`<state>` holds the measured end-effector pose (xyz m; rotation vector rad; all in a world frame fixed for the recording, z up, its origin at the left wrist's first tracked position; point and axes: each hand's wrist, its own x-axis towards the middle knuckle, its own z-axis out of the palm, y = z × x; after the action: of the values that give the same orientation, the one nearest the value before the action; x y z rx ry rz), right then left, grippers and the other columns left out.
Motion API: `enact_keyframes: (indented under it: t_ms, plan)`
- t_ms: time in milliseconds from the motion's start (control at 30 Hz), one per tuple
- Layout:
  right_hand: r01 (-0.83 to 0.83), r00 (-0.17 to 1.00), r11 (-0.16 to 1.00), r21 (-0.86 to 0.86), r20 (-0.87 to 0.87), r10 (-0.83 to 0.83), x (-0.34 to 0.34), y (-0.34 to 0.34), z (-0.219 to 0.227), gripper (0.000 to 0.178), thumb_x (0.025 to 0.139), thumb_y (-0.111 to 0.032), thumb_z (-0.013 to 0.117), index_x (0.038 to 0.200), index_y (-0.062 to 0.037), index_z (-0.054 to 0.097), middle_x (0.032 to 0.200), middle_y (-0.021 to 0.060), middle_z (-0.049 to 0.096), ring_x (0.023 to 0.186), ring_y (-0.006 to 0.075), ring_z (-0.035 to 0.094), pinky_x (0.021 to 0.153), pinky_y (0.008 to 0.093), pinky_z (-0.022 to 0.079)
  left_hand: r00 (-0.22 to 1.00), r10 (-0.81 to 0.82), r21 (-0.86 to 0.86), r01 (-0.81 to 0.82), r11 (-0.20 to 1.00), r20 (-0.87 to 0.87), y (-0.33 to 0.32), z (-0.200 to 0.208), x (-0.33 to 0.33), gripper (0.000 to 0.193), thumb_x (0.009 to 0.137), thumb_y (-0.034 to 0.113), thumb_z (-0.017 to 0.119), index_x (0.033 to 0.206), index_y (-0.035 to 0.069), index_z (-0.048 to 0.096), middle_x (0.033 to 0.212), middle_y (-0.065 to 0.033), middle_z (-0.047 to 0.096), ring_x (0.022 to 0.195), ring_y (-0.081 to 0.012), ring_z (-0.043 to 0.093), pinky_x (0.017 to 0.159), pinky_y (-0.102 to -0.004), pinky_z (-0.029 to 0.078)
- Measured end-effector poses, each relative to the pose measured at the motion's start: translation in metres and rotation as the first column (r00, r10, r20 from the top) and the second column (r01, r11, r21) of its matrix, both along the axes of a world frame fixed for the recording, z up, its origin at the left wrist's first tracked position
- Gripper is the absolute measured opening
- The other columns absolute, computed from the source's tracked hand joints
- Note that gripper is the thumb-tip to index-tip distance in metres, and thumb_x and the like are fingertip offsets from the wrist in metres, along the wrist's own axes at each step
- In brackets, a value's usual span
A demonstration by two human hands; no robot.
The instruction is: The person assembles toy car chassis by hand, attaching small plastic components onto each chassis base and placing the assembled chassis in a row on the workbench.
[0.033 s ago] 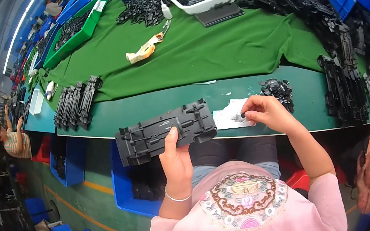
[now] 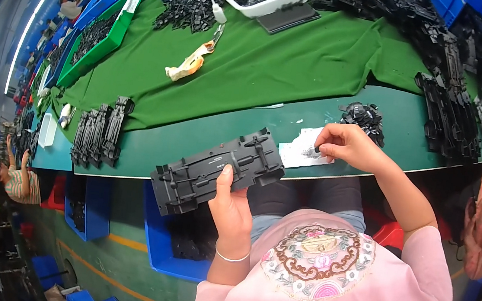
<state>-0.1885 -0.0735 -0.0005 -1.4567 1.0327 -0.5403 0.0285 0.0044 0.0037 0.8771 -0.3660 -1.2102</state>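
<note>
My left hand [image 2: 231, 213] grips a long black moulded plastic part [image 2: 204, 173], thumb on its ribbed face. The part is tilted up to the right and held at the table's near edge. Over a white sheet of paper [image 2: 296, 150], the fingers of my right hand [image 2: 348, 146] pinch a small dark piece [image 2: 318, 149], mostly hidden by the fingertips. Just behind that hand lies a heap of small black plastic pieces [image 2: 364, 119].
Several similar black parts [image 2: 100, 132] stand in a row at left; more lie stacked [image 2: 447, 113] at right. On the green cloth [image 2: 277, 58] are a white bin [image 2: 265, 10] of black pieces and a small white bottle [image 2: 218, 12]. A blue crate [image 2: 172, 257] sits below the table edge.
</note>
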Motion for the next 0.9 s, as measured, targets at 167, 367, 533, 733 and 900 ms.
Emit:
enact_keyframes:
  t_ms: [167, 367, 533, 733, 900]
  plan:
    - [-0.157, 0.97, 0.897, -0.413, -0.234, 0.062, 0.008, 0.0, 0.005, 0.01, 0.073, -0.003, 0.054, 0.083, -0.0004, 0.053, 0.075, 0.0089, 0.054, 0.068, 0.0213, 0.055, 0.062, 0.0304, 0.044, 1.0, -0.008, -0.016, 0.007, 1.0, -0.017, 0.001, -0.001, 0.002, 0.03, 0.081, 0.011, 0.049, 0.11, 0.004, 0.046, 0.105, -0.0054, 0.052, 0.094, -0.0149, 0.051, 0.081, -0.0314, 0.042]
    - [-0.274, 0.915, 0.814, -0.512, -0.4, 0.056, 0.015, 0.001, 0.007, 0.012, 0.071, -0.003, 0.053, 0.08, -0.0009, 0.047, 0.077, 0.0156, 0.05, 0.071, 0.0324, 0.052, 0.06, 0.0367, 0.042, 1.0, -0.015, 0.007, 0.015, 1.0, -0.025, -0.002, -0.006, 0.003, 0.034, 0.08, 0.009, 0.05, 0.113, 0.005, 0.044, 0.106, -0.0054, 0.051, 0.094, -0.0145, 0.051, 0.081, -0.0314, 0.042]
    - [-0.405, 0.843, 0.73, -0.551, -0.535, 0.063, 0.013, 0.001, 0.001, 0.01, 0.07, -0.002, 0.05, 0.076, 0.0012, 0.043, 0.074, 0.016, 0.047, 0.069, 0.033, 0.051, 0.059, 0.0385, 0.041, 0.998, -0.06, 0.008, 0.06, 0.998, -0.021, -0.005, -0.001, 0.0, 0.04, 0.08, 0.007, 0.049, 0.118, 0.005, 0.039, 0.108, -0.0055, 0.049, 0.096, -0.0142, 0.05, 0.082, -0.031, 0.042]
    - [-0.462, 0.807, 0.721, -0.516, -0.582, 0.101, 0.016, 0.0, 0.011, 0.011, 0.068, -0.001, 0.049, 0.076, 0.002, 0.043, 0.075, 0.016, 0.046, 0.071, 0.0332, 0.051, 0.061, 0.0384, 0.042, 0.997, -0.078, 0.013, 0.078, 0.997, -0.014, -0.006, -0.001, -0.002, 0.042, 0.08, 0.007, 0.049, 0.12, 0.004, 0.036, 0.11, -0.0056, 0.048, 0.097, -0.0142, 0.05, 0.083, -0.0304, 0.042]
    - [-0.487, 0.783, 0.71, -0.508, -0.615, 0.098, 0.018, -0.003, 0.012, 0.01, 0.068, 0.0, 0.048, 0.077, 0.0015, 0.044, 0.076, 0.0153, 0.047, 0.073, 0.0325, 0.052, 0.062, 0.0381, 0.043, 0.996, -0.085, 0.018, 0.085, 0.996, -0.014, -0.008, 0.0, -0.003, 0.043, 0.08, 0.006, 0.049, 0.12, 0.004, 0.036, 0.11, -0.0059, 0.048, 0.098, -0.0143, 0.049, 0.083, -0.0306, 0.042]
